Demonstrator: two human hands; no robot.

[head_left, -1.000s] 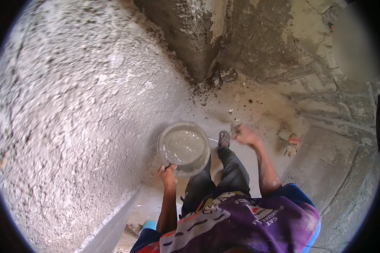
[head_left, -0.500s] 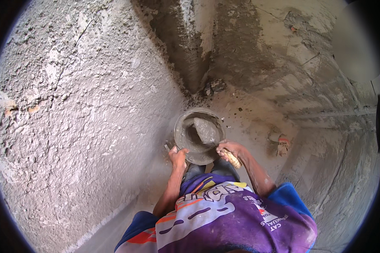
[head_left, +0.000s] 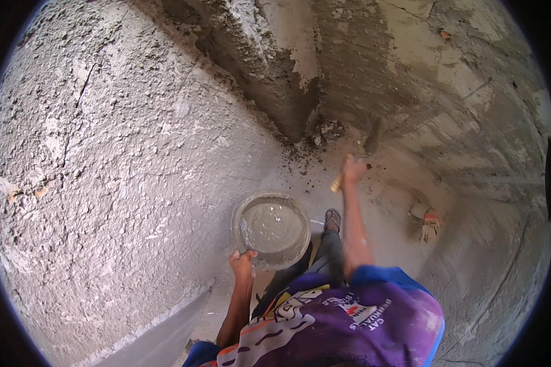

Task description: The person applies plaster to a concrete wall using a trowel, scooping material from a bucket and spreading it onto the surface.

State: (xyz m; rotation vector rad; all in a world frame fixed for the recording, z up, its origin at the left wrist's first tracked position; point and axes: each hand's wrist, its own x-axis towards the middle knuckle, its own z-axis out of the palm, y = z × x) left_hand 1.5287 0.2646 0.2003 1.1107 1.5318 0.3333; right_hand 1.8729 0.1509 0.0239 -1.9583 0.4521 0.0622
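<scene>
My left hand (head_left: 243,263) grips the near-left rim of a round grey bucket (head_left: 300,248), held up in front of my legs. Wet grey mortar (head_left: 274,223) lies inside with a smooth, shiny surface. Farther out to the right, my right hand (head_left: 352,168) is closed round the pale yellow handle of a trowel (head_left: 373,137). Its blade points away from me, near the foot of the right wall. Motion blurs the blade, so I cannot tell whether mortar is on it.
A rough plastered wall (head_left: 134,140) rises close on the left. A darker column (head_left: 297,110) stands in the corner ahead, with crumbs of mortar (head_left: 300,160) at its foot. Along the right runs another wall (head_left: 410,79). A crumpled printed bag (head_left: 430,226) lies on the floor there.
My right hand has left the bucket and swung forward and right with the trowel. The bucket has shifted left and nearer to me. The mortar heap now looks flat.
</scene>
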